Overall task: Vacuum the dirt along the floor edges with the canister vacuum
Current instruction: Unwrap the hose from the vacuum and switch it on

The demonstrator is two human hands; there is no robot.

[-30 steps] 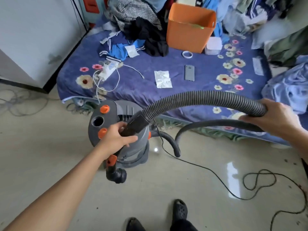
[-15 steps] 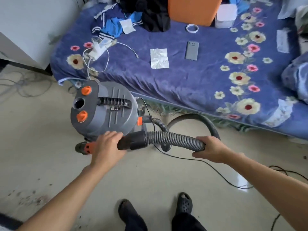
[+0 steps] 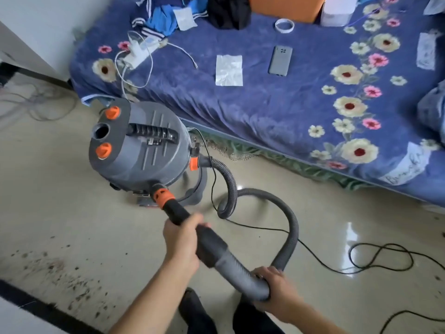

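The grey canister vacuum [image 3: 139, 150] with orange knobs stands on the floor beside the bed. Its ribbed grey hose [image 3: 287, 227] loops from the canister's right side over the floor and back toward me. My left hand [image 3: 181, 239] grips the black hose end where it meets the black tube with the orange collar [image 3: 161, 195] low on the canister. My right hand [image 3: 277, 289] holds the hose lower down, close to my body. Dark dirt specks [image 3: 62, 276] lie scattered on the floor at the lower left, along a black baseboard edge [image 3: 36, 307].
A bed with a blue floral cover [image 3: 277, 97] fills the top and right; a phone [image 3: 280, 60], paper, a tape ring, chargers and clothes lie on it. A black power cord [image 3: 375, 259] snakes across the glossy floor at right. My feet [image 3: 199, 312] stand below the hose.
The view has tilted down and moved closer. Both hands drew the hose end nearer to me, and the hose end now joins the orange-collared tube at the canister.
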